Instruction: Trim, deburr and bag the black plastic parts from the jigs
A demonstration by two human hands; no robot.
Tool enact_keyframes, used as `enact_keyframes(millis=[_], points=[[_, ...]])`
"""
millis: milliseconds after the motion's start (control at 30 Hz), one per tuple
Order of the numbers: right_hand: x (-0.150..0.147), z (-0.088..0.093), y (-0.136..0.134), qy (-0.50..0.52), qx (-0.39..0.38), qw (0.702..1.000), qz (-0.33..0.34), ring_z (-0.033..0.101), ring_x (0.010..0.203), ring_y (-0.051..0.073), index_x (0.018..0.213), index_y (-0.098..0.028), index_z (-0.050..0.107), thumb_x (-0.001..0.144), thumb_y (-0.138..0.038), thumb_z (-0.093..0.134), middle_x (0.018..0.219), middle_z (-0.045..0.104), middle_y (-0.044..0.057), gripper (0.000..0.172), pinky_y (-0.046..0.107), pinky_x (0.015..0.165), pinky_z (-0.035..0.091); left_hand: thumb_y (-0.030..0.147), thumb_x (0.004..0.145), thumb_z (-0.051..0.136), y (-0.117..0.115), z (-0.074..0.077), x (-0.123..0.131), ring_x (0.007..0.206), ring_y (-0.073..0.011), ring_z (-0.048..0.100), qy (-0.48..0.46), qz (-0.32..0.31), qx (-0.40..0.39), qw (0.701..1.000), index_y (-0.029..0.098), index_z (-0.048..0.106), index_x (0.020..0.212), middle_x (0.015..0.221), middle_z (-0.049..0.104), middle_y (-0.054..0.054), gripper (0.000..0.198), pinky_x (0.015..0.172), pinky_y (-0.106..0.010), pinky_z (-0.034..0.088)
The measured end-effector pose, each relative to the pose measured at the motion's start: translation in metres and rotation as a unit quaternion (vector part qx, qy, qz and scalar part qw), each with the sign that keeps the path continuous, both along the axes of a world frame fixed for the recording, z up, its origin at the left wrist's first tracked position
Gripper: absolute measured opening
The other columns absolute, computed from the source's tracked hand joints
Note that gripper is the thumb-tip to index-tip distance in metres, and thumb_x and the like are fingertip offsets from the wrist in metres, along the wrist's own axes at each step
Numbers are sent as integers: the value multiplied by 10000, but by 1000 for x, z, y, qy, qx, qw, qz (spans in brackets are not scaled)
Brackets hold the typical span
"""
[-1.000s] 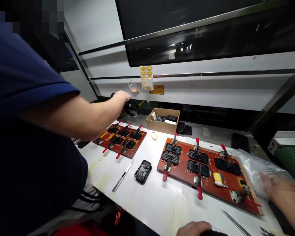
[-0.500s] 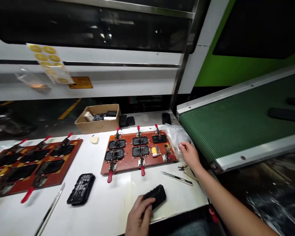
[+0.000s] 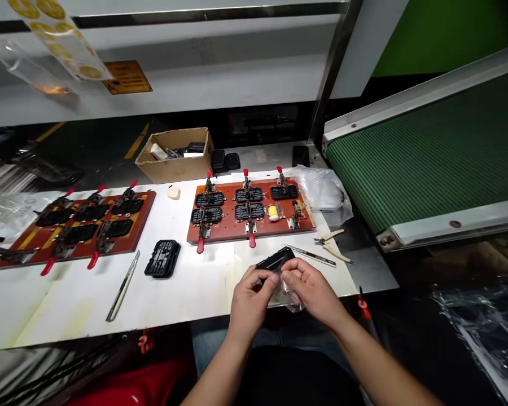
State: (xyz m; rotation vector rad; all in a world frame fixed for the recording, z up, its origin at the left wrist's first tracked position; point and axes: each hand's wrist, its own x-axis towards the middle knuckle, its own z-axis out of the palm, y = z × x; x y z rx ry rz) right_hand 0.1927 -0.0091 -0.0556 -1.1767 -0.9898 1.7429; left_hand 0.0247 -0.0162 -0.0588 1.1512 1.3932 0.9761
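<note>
Near the table's front edge, my left hand (image 3: 253, 299) and my right hand (image 3: 313, 288) meet, fingertips pinched on a small clear plastic bag (image 3: 295, 303). Just behind the fingertips is a black plastic part (image 3: 275, 260), partly covered by my hands; whether my left fingers also touch it I cannot tell. Beyond the hands lies a red-brown fixture board (image 3: 224, 230) with red-handled toggle clamps and several black ribbed parts on it. A pair of cutters (image 3: 333, 245) and a craft knife (image 3: 313, 256) rest to the right of my hands.
To the left are stacked black parts (image 3: 163, 259), another knife (image 3: 123, 286) and a second fixture board (image 3: 131, 237). A cardboard box (image 3: 173, 169) stands at the back. Clear plastic bags (image 3: 324, 189) lie by the green conveyor (image 3: 427, 146) on the right.
My right hand has come back from the bags beside the board to my left hand, bringing a clear bag. My left hand has shifted from holding the black part to pinching the bag. The view tilted down.
</note>
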Motion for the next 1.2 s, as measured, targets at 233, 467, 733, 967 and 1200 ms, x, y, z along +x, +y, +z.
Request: enact_keyframes(millis=[233,467,733,967,1200], points=[[15,-4,-12,-186,111,976,21,663,843,172,1113,-245,758,953,-502,724,955,743,28,305,289,762,531,469,920,734,-7,0,-4,803,-168,602,60,35,19,997,222,750,810,857,625,-3,272,756,-277,449],[26,-9,-13,-105,31,994,-19,638,701,159,1128,-216,776,945,-534,690,834,737,26,377,280,656,540,479,921,726,-7,0,-4,781,-166,595,84,25,21,996,229,744,803,856,618,-1,277,741,-282,458],[21,-11,-17,-172,69,979,-91,515,610,125,809,-206,662,872,-553,785,675,610,-32,374,252,567,393,491,894,761,-7,-1,0,731,-149,603,94,13,21,995,255,783,907,944,652,-4,237,715,-285,497],[19,-2,-14,-364,193,895,-174,525,605,133,813,-237,597,936,-471,739,663,586,-53,300,286,649,424,398,917,769,-19,21,-17,1107,-247,641,237,68,212,946,309,802,1032,1146,689,-46,149,997,-372,508],[-8,3,-17,-64,99,993,-23,731,918,185,1134,-250,759,990,-441,674,1044,767,31,254,281,774,585,421,912,766,-23,22,-7,911,-200,670,129,-54,70,988,324,834,1051,1077,714,-36,182,826,-311,556]])
